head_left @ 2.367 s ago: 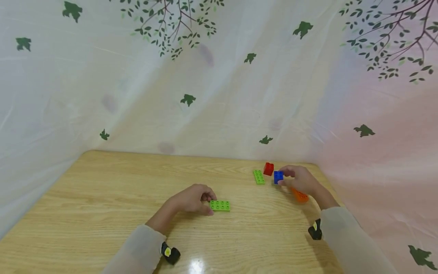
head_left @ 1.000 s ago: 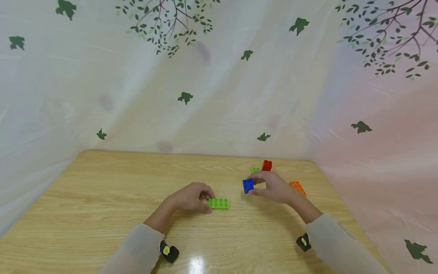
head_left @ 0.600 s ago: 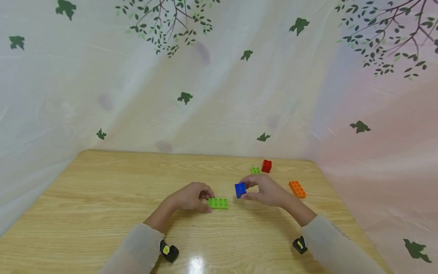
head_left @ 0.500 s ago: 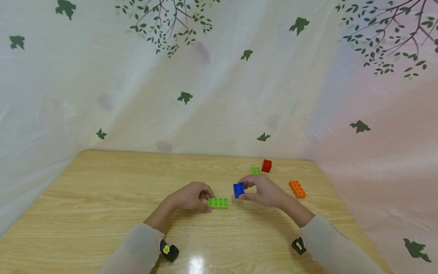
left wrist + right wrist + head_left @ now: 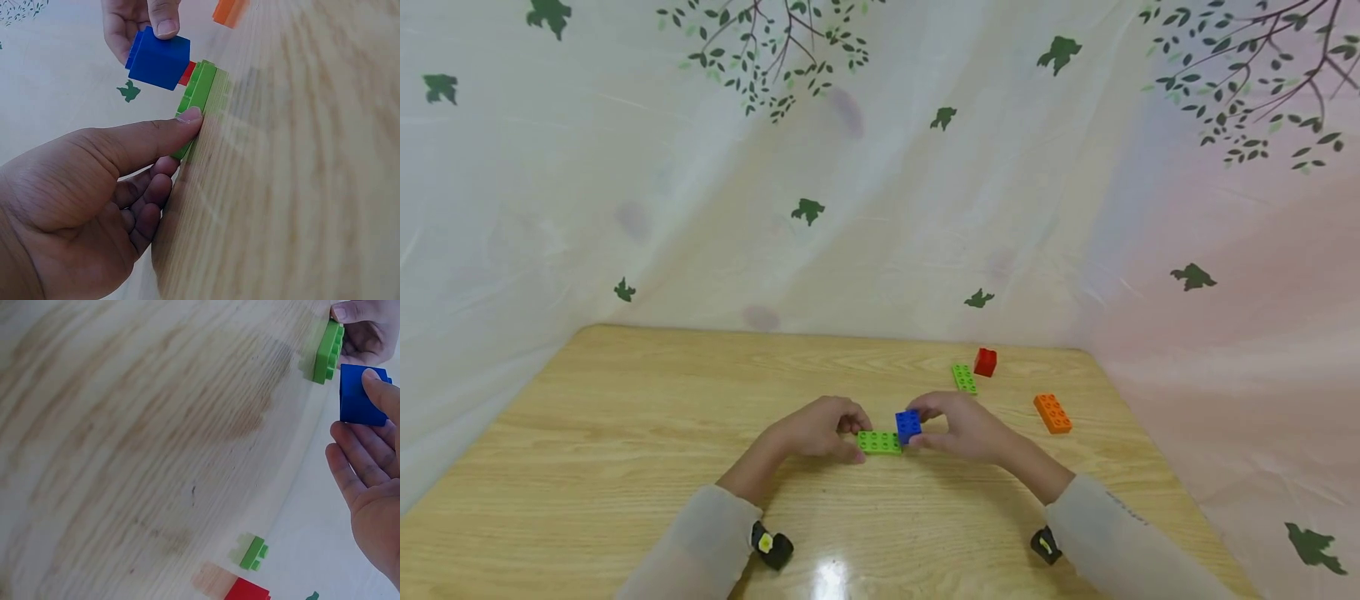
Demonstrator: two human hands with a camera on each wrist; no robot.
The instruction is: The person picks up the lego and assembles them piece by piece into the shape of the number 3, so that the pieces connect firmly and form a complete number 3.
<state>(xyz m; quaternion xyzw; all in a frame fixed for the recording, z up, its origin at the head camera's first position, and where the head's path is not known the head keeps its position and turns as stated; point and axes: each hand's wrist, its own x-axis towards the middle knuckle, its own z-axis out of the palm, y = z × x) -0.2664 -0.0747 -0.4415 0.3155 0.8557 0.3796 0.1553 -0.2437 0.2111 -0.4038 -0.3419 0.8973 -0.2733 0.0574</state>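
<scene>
My left hand [image 5: 822, 429] pinches the left end of a flat green toy building brick [image 5: 877, 442], which lies on the wooden table with its studs up. In the left wrist view the thumb presses along the near side of that green brick [image 5: 199, 87]. My right hand [image 5: 962, 427] holds a blue building brick [image 5: 907, 426] between thumb and fingers, its studs up. The blue brick overlaps the right end of the green brick in the head view. Both wrist views show the blue brick [image 5: 361, 395] raised above the level of the green one.
Toward the back right of the table [image 5: 700, 375] lie a second flat green brick [image 5: 965, 378] and a red brick [image 5: 986, 362]. An orange brick [image 5: 1052, 413] lies farther right. A printed cloth [image 5: 880, 208] hangs behind the table.
My right hand has carried the blue brick leftward and nearer, from beside the red brick to the green brick's right end. The left hand has stayed on the green brick.
</scene>
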